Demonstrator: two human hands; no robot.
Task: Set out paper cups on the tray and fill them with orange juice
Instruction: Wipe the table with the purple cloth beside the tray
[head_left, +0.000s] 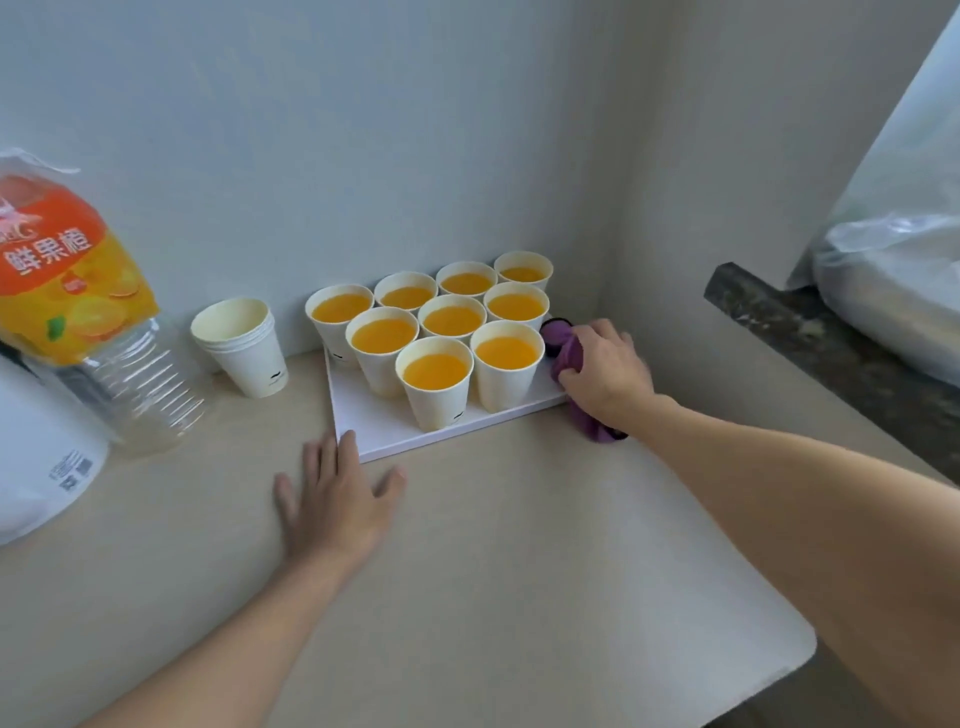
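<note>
Now, tray (384, 431): white, flat on the table (519, 545).
Paper cups (434, 371): nine, upright on the tray, all holding orange juice.
Left hand (337, 499): flat, fingers spread, tips at the tray's near corner.
Right hand (605, 374): fingers curled round a purple cloth (563, 345) at the tray's right edge, just beside the cups.

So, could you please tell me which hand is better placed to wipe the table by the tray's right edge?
The right hand: it grips the purple cloth at the tray's right edge. The left hand lies flat on the table by the tray's near-left corner, holding nothing.
</note>
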